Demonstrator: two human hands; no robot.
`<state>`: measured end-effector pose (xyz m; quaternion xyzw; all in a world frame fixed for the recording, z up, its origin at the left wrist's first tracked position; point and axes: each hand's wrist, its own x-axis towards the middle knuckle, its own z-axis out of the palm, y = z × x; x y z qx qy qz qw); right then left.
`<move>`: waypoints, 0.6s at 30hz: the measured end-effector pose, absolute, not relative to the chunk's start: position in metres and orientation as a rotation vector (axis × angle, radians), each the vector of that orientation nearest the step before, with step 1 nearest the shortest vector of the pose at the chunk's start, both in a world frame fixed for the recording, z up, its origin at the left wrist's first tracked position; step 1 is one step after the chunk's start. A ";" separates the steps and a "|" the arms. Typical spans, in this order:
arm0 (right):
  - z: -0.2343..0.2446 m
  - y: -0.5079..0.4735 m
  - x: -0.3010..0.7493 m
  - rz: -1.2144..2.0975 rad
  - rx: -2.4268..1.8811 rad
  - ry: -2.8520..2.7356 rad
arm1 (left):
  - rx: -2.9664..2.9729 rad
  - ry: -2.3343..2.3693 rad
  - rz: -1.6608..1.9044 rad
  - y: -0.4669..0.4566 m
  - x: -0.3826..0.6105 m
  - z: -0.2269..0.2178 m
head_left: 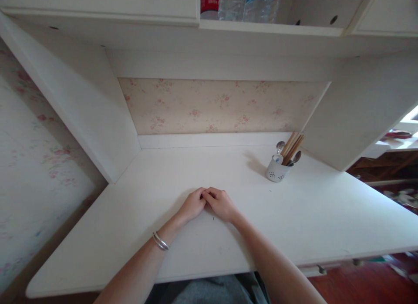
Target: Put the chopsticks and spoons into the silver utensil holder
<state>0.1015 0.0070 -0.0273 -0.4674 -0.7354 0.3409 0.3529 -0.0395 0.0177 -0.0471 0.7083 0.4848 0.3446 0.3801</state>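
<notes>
Left hand [193,205] and right hand [222,204] rested together on the white surface [320,217], near its middle, fingers curled in and touching each other; no object showed in either, though the insides of the fingers were hidden. Silver bangles [160,241] sat on the left wrist. Nearest thing: white utensil holder [276,172], upright, well apart from the hands, toward the back right of the surface, small holes in its wall. In it stood wooden chopsticks [292,148] leaning right, a metal spoon [280,145] at the back, a darker spoon [297,156] at the right and a white spoon [278,159] at the front left. Floral wallpaper [209,108] ran behind. Overhead, clear plastic bottles [257,6] stood in an open cabinet [313,8].
</notes>
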 end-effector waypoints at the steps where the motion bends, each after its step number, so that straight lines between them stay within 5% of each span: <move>1: -0.027 0.007 0.101 0.884 -1.210 -1.900 | 1.812 1.239 0.881 0.018 -0.040 -0.047; 18: -0.023 0.006 0.100 0.923 -1.191 -1.897 | 1.830 1.241 0.896 0.016 -0.040 -0.044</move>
